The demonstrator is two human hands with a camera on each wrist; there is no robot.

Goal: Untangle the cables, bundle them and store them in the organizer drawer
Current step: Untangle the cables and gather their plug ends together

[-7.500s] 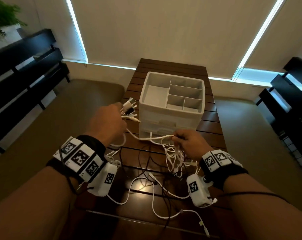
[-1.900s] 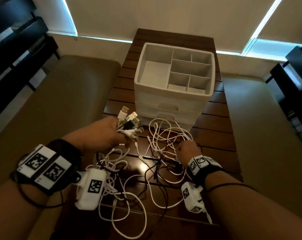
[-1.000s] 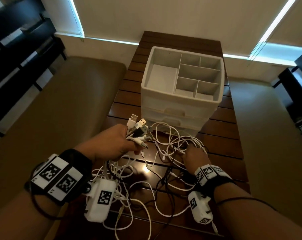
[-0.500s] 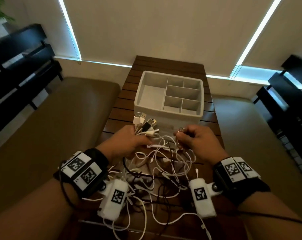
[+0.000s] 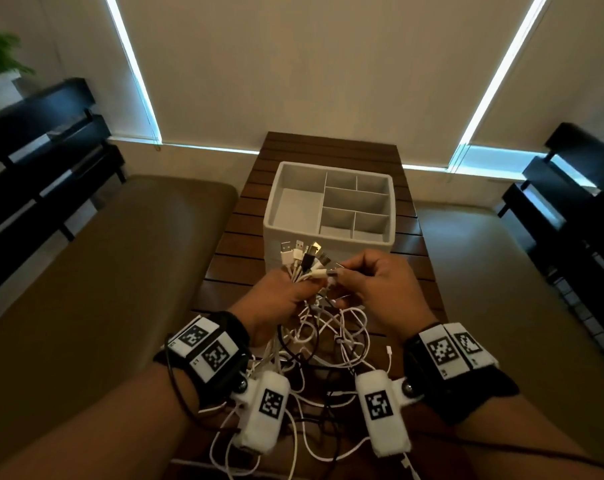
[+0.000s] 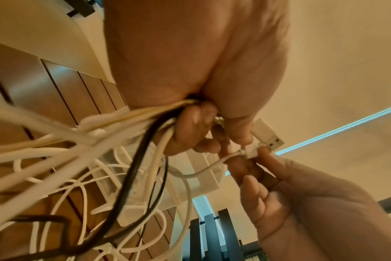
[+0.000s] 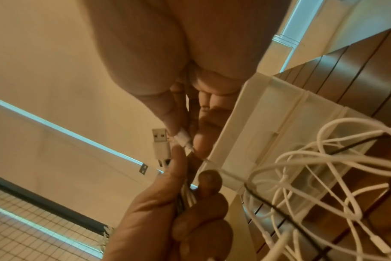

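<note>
A long brown table (image 5: 323, 150) is sitting between two soft benches, and a white organizer (image 5: 328, 216) with little open boxes on top is standing in the middle of it. Its drawers look closed from here. In front of it a big messy pile of cables (image 5: 324, 344), mostly white and a few black, is lying on the table and hanging up to the hands. The left hand (image 5: 278, 301) is curling tight around a bunch of plug ends (image 5: 302, 259), which are sticking up like flowers. The right hand (image 5: 380, 289) is pinching one small white plug (image 6: 251, 151) between thumb and finger, right beside that bunch. I think the person is gathering every end into one fist. To do this well, the left hand should be gripping firmly so no plug is slipping out, while the right hand is tucking the new plug in level with the others. Pulling slowly matters, because hard tugs could be tightening the knots below.
</note>
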